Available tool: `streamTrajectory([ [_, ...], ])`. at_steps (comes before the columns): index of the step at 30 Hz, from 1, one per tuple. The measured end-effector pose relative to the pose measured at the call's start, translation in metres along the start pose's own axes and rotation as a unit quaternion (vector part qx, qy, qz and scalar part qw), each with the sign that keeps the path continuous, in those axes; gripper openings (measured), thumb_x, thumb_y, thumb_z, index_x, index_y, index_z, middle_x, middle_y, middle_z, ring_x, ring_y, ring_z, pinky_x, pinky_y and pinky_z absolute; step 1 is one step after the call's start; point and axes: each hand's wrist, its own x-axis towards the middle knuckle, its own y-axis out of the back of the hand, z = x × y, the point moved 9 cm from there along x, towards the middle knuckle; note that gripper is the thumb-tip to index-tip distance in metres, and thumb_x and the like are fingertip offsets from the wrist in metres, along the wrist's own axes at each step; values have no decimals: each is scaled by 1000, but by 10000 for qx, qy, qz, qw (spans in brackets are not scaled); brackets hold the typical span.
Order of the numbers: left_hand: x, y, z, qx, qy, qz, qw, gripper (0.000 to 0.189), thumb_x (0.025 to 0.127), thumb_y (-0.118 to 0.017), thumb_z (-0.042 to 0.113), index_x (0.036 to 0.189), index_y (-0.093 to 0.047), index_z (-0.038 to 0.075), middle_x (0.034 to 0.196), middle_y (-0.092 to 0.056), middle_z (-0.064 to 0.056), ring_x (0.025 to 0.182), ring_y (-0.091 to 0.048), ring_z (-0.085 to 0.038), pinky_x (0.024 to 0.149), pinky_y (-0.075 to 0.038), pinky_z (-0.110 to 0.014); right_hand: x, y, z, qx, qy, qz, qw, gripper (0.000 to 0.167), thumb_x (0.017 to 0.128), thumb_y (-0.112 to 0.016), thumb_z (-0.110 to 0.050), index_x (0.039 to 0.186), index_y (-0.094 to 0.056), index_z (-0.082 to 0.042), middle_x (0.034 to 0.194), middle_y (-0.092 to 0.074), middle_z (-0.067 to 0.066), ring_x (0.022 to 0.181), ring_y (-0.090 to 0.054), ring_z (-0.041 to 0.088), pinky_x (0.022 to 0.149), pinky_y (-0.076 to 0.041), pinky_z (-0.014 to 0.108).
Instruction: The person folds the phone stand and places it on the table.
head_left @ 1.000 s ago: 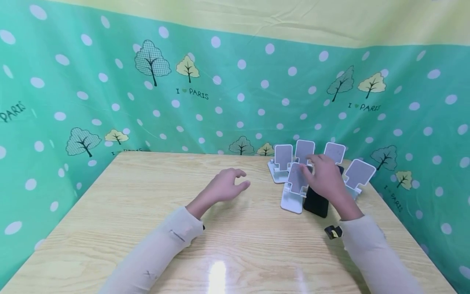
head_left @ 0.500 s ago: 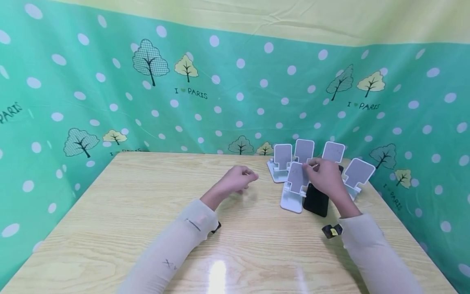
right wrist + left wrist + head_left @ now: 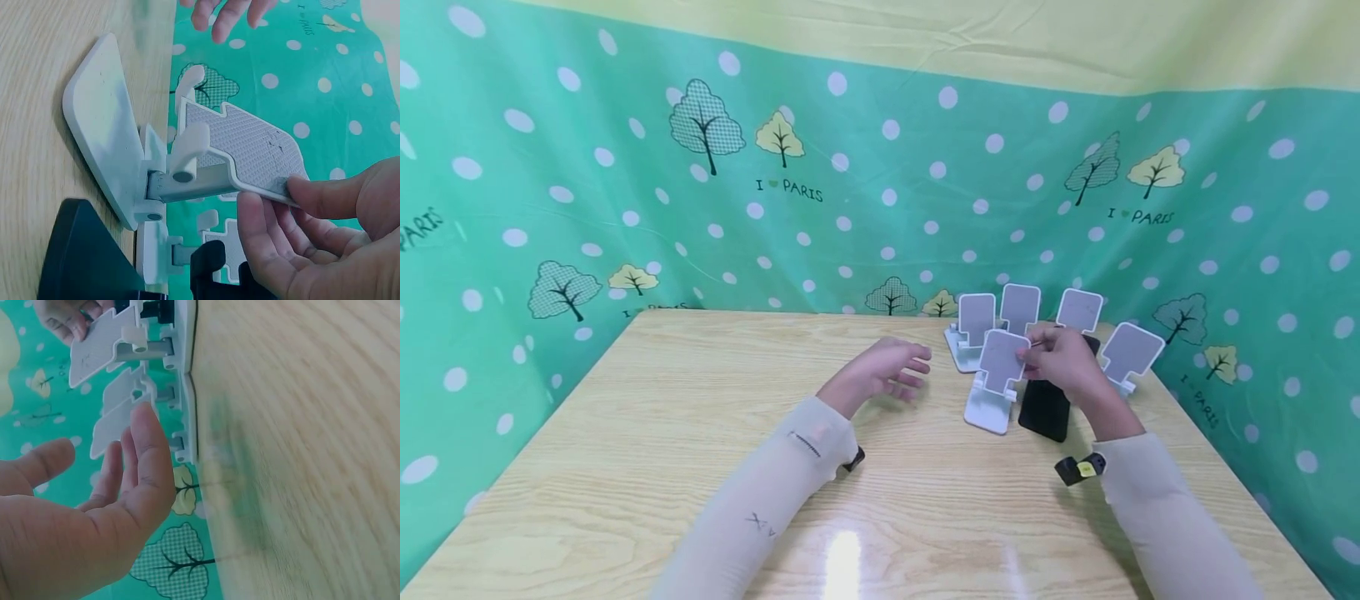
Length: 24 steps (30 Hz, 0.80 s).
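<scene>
My right hand [image 3: 1063, 362] pinches the right edge of a white phone stand's grey-padded plate [image 3: 1003, 360], thumb on the front and fingers behind. The stand's white base [image 3: 109, 125] is on the wooden table, tilted slightly up on one side in the right wrist view. My left hand [image 3: 887, 371] hovers to the left of the stands with relaxed, spread fingers and holds nothing. In the left wrist view, its thumb and fingers [image 3: 147, 462] are apart with a gap between them. A black phone stand [image 3: 1045, 408] lies just right of the held one, partly hidden by my right hand.
Behind stand more white phone stands: one at the back left [image 3: 976, 321], one beside it [image 3: 1020, 307], one at the back right [image 3: 1079, 310]. Another white stand [image 3: 1131, 350] is near the table's right edge. A green dotted curtain [image 3: 820, 233] hangs behind the table [image 3: 700, 400].
My right hand has closed its fingers on the front white phone stand and shifted it slightly left. My left hand has moved right toward the stands, its fingers spreading again.
</scene>
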Motion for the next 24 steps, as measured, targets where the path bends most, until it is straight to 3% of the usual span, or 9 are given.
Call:
streamTrajectory([
  [9,6,5,0,-324,84,164,9993,46,106,-54,31,140,-56,0,137,-60,-21,123,-60,-40,102,-56,-48,1,-13,-10,247,157,-390,9988,24,103,-54,-1,123,-52,14,105,-65,21,83,-69,21,80,-66,35],
  [16,12,12,-8,-788,199,312,9962,49,106,-54,34,141,-55,-1,139,-57,-21,123,-59,-40,100,-58,-47,9,-23,-22,330,-90,-507,9981,24,106,-53,-6,126,-55,7,115,-64,21,95,-68,27,90,-63,38],
  [20,14,12,-10,-1297,252,56,9912,53,105,-57,32,147,-49,0,147,-51,-23,131,-53,-42,104,-56,-49,17,-28,-35,510,-24,-510,9974,22,105,-54,-6,125,-55,5,119,-62,22,100,-69,29,90,-63,36],
  [24,17,12,-11,-1956,447,-240,9794,54,102,-61,28,148,-48,3,148,-51,-21,133,-52,-40,106,-54,-49,25,-32,-49,707,59,-499,9962,22,105,-56,-5,124,-55,5,120,-62,22,101,-68,30,91,-63,37],
])
